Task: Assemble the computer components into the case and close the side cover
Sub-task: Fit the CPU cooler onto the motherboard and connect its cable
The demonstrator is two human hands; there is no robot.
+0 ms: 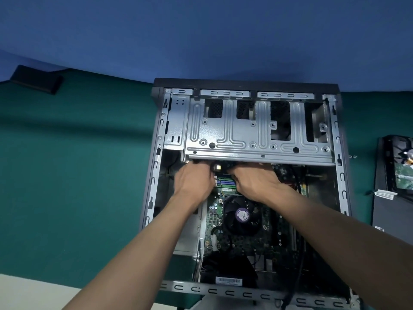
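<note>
Case point(223, 291): open steel shell, lying flat mid-desk point(78, 175) on green felt-like cloth. Left of case: black matte slab point(35, 80). Inside case: left hand point(194, 179) and right hand point(254, 181), side by side, fingertips hidden under the ribbed cage point(257, 130) lip; grip cannot be told. Judged step: seating a part beside the memory slots point(226, 183); push squarely, both sides evenly, clear of fan point(241, 214). Right of case: hard drive point(402, 173), circuit board upward.

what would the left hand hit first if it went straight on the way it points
Most likely the metal drive cage: the left hand points under its near edge, fingertips hidden there. Depth is unclear, so something beneath could come first.
</note>
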